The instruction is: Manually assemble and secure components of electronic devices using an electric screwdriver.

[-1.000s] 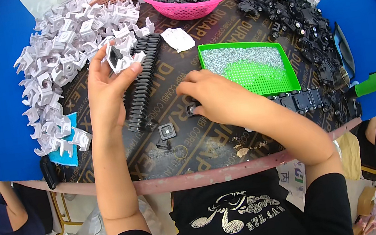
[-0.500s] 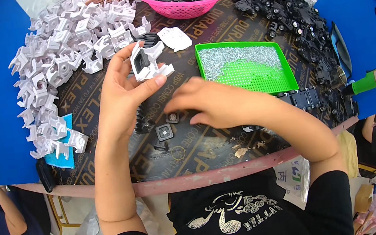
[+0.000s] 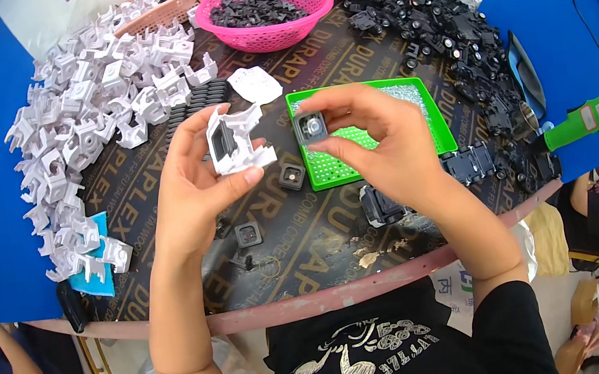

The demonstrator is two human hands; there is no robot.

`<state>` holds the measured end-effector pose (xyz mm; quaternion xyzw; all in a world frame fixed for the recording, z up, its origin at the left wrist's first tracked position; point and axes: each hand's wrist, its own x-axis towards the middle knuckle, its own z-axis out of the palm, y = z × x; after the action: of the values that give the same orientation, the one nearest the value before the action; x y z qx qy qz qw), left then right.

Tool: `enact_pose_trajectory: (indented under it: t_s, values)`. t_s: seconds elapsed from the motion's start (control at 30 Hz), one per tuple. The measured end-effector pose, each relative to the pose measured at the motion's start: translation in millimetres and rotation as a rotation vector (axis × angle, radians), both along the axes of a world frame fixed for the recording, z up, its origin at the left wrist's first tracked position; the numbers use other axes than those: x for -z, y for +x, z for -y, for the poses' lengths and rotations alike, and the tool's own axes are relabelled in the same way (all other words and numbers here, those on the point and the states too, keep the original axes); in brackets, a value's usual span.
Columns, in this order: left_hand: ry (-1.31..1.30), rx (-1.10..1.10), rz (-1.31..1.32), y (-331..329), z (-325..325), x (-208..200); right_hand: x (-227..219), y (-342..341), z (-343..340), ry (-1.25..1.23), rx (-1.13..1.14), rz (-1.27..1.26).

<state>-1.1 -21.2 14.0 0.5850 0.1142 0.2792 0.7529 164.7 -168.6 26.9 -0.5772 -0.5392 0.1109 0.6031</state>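
My left hand (image 3: 196, 195) grips a white plastic housing (image 3: 249, 160) with several prongs, tilted on its side. A black insert (image 3: 224, 142) sits within the housing. Between the thumb and fingers of my right hand (image 3: 393, 142) is a small square black part (image 3: 312, 128) with a round, shiny centre. It faces the housing but is apart from it, above the edge of a green tray (image 3: 448, 135). On the table below the hands lie two similar parts, one square black part (image 3: 292, 177) and one square grey part (image 3: 248, 234).
White housings (image 3: 90, 110) are heaped at the left, black assemblies (image 3: 449, 48) at the right. A pink basket (image 3: 270, 40) of black pieces stands at the back. A row of black strips (image 3: 198, 101) lies behind my left hand. A green power screwdriver (image 3: 581, 125) is at far right.
My right hand has risen from the tabletop with a square black part in its fingers. My left hand still holds the white housing. The whole view has shifted slightly.
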Motion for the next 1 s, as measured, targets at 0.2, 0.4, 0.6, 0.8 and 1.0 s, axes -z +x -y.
enact_pose_trajectory:
  t_s: [0.2,0.4,0.6,0.8,1.0]
  values:
    - [0.003,0.020,0.042,12,16,9,12,0,0,0.028,0.053,0.310]
    - [0.024,0.036,0.001,14,19,12,28,1,1,0.022,-0.033,-0.042]
    - [-0.036,-0.094,0.004,15,28,14,24,-7,5,0.065,0.009,0.359]
    - [-0.127,0.046,-0.006,18,44,20,17,7,24,0.119,0.109,0.651]
    - [-0.062,-0.014,-0.051,15,45,17,-12,122,55,-0.425,0.444,0.774]
